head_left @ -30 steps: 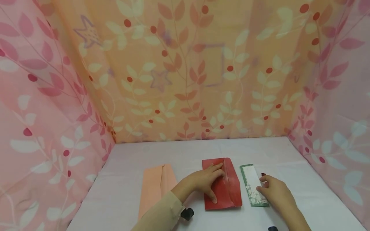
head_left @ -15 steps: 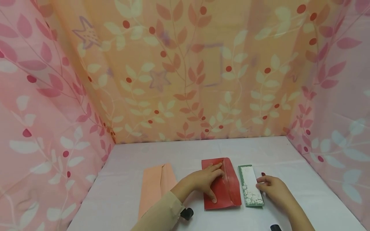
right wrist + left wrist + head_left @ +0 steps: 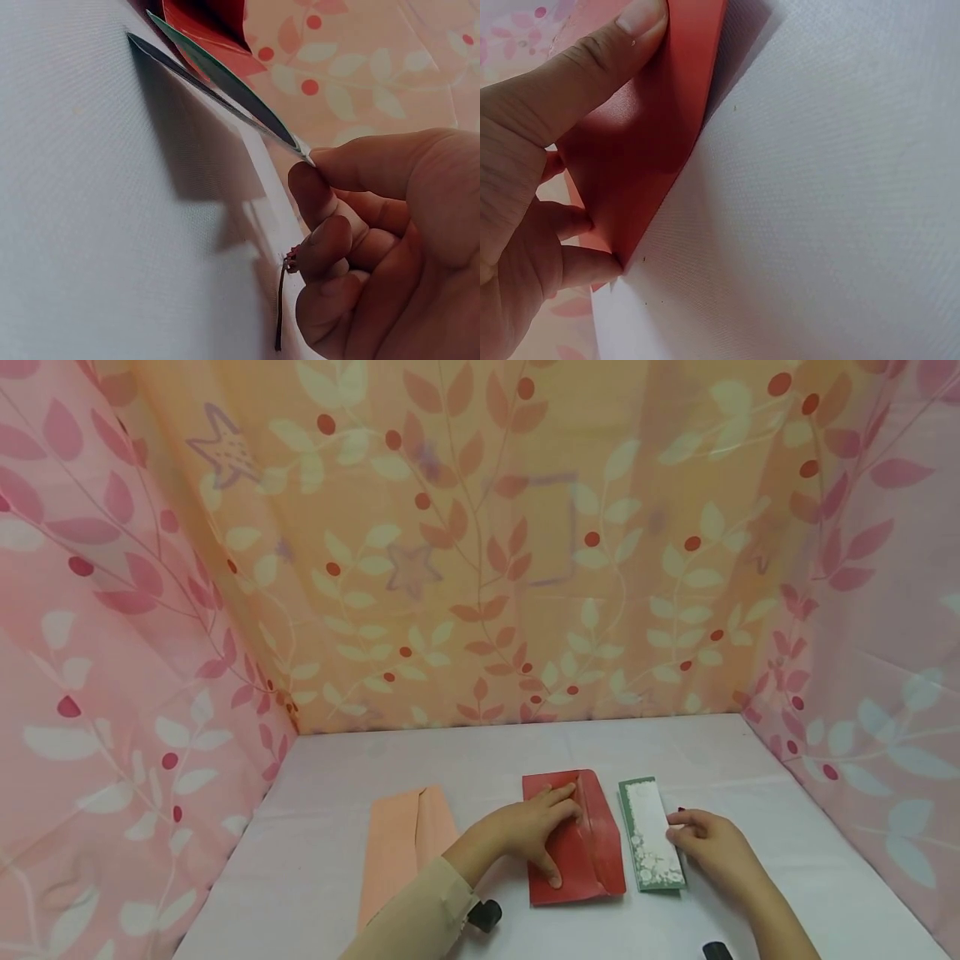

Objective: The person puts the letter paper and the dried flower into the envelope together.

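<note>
A red envelope (image 3: 564,868) lies with its flap out to the right, and my left hand (image 3: 534,831) is spread across it. In the left wrist view, the thumb (image 3: 604,64) lies on its red face while the other fingers hold it near the lower edge, so the paper bows between them. My right hand (image 3: 712,843) pinches the right edge of a folded card (image 3: 651,835) with a green border and white flowers. From the right wrist view, the card's two layers (image 3: 240,94) gape slightly, held between thumb and index finger above the white surface.
A peach envelope (image 3: 397,843) lies to the left, partly under the left forearm. Behind the right fingers is a small dark red piece with a dark cord (image 3: 280,307). Patterned curtains (image 3: 480,543) enclose the white table (image 3: 337,760) at the back and sides.
The card has shifted slightly left and then away from me, its far end rising a little, with the right hand pinching its edge. The left hand stays on the red envelope.
</note>
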The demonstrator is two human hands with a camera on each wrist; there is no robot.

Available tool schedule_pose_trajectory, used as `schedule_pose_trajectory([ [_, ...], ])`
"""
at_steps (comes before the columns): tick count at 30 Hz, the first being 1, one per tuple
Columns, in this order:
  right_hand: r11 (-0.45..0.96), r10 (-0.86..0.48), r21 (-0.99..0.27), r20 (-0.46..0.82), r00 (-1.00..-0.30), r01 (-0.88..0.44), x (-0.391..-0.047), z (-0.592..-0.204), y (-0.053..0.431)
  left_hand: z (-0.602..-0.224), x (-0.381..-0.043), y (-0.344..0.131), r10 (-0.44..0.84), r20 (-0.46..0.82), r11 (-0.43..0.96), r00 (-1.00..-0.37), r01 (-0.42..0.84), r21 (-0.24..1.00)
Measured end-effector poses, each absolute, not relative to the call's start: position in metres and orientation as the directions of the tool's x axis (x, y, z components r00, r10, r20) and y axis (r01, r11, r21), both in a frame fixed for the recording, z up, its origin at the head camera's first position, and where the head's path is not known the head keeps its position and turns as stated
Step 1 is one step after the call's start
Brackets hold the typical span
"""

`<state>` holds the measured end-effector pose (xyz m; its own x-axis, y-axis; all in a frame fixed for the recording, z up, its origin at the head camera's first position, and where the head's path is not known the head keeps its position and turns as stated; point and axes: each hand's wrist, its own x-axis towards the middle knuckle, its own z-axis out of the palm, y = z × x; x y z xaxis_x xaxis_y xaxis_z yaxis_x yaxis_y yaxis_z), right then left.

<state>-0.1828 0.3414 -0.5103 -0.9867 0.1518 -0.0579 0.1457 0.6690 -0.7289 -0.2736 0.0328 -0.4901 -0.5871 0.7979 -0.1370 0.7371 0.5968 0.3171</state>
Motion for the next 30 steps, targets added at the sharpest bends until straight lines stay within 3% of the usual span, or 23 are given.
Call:
schedule_pose_trajectory([
  [8,0.683,0.173,-0.719,-0.013,-0.985,0.130,-0.183,-0.503,0.341,-0.489,-0.273,0.032,0.797,-0.124,0.596,-0.592,0.734,0.326],
  [16,0.513,0.243,-0.843,-0.037,-0.969,0.161,-0.186,-0.502,0.329,-0.489,-0.273,0.032,0.797,-0.131,0.597,-0.589,0.736,0.319],
  [22,0.465,0.229,-0.874,-0.034,-0.973,0.140,-0.190,-0.510,0.318,-0.490,-0.273,0.033,0.797,-0.129,0.596,-0.590,0.734,0.326],
  [30,0.485,0.215,-0.863,-0.036,-0.976,0.139,-0.193,-0.523,0.306,-0.492,-0.274,0.033,0.797,-0.126,0.596,-0.590,0.737,0.318],
])
